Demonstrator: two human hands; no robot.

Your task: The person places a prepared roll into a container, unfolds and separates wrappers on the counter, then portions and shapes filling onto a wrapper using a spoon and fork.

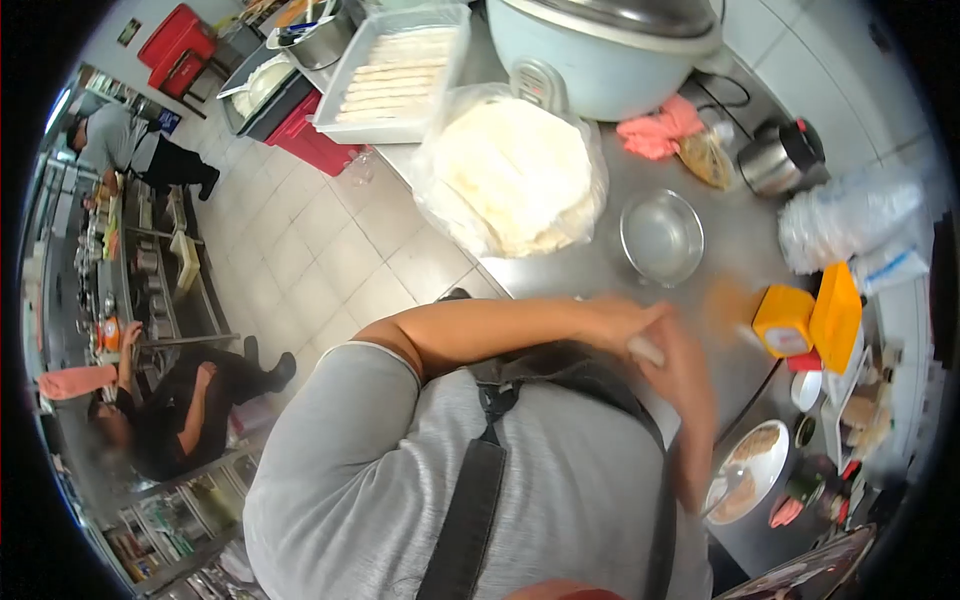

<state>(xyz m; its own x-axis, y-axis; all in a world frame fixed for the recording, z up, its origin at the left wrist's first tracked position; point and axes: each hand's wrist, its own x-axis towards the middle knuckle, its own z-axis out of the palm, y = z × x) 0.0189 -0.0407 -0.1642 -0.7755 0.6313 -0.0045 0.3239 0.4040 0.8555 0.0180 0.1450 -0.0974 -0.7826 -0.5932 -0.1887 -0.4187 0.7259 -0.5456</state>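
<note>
Panel markings on the rice cooker (610, 55) are too small to be read, and any print on the yellow box (784, 320) is lost to blur. The left arm is bent at the elbow, its forearm laid across the front of the body; the right forearm is angled inward, so that the left hand (622, 322) and right hand (680, 352) are brought together. A small pale piece (645, 350) is seen between the hands, beside the curled fingers; whether it is clamped by either hand cannot be told. Beyond them, a metal bowl (662, 240) and bagged dough (515, 175) are set on the counter (560, 272).
</note>
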